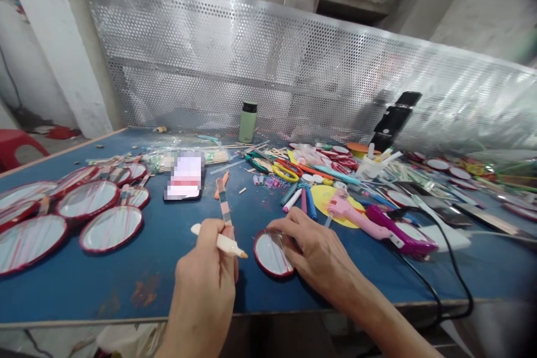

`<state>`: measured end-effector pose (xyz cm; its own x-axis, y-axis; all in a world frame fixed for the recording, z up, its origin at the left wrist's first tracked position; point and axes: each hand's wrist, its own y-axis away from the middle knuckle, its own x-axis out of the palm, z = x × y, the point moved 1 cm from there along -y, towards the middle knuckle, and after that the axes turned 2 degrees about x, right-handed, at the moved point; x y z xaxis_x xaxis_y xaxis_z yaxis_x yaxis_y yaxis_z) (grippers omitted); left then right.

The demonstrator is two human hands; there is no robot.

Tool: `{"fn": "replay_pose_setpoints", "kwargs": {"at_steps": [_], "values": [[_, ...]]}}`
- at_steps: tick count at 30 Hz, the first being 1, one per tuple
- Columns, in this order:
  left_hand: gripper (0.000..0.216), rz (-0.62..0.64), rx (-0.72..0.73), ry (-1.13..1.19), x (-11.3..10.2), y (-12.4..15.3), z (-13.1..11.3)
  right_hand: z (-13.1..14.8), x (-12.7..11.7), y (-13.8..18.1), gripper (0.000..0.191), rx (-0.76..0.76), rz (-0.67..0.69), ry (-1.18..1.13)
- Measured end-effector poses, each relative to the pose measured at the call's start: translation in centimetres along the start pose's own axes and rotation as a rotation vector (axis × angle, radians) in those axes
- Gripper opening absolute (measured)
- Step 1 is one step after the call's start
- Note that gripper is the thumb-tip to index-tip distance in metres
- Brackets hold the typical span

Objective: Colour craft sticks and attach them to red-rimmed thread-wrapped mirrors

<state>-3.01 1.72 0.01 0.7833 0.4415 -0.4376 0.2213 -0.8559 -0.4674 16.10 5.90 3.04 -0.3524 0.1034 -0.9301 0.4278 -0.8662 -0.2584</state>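
Observation:
My left hand (205, 285) is closed around a white marker (229, 245) with an uncapped orange-tan tip pointing right. The same hand also holds a flat wooden stick (224, 201) painted in bands of brown, pink and grey, standing up above the fingers. Beside it, my right hand (314, 249) grips the right edge of a small round mirror (271, 254) with a red rim, just over the blue table. The thumb and fingertips partly cover the mirror's right side.
Red-rimmed mirrors (111, 228) lie at the left, near a phone (184, 176). A pink glue gun (356, 215), a purple device (403, 232) with a black cable, and markers (310, 204) are on the right. A green bottle (247, 123) stands before the perforated metal panel (235, 50).

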Motion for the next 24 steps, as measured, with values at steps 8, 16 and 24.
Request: {"fn": "replay_pose_setpoints", "kwargs": {"at_steps": [8,16,24], "values": [[0.027,0.003,-0.019,0.012,0.04,-0.09,0.0,0.01,0.2,-0.04,0.026,0.016,0.004,0.001],[0.028,0.019,-0.044,0.007,0.01,0.06,-0.02,-0.04,0.16,0.05,0.027,0.013,-0.006,-0.008],[0.027,0.015,-0.032,0.017,-0.01,-0.31,-0.17,-0.34,0.51,0.04,0.032,-0.001,-0.082,-0.007]]}}
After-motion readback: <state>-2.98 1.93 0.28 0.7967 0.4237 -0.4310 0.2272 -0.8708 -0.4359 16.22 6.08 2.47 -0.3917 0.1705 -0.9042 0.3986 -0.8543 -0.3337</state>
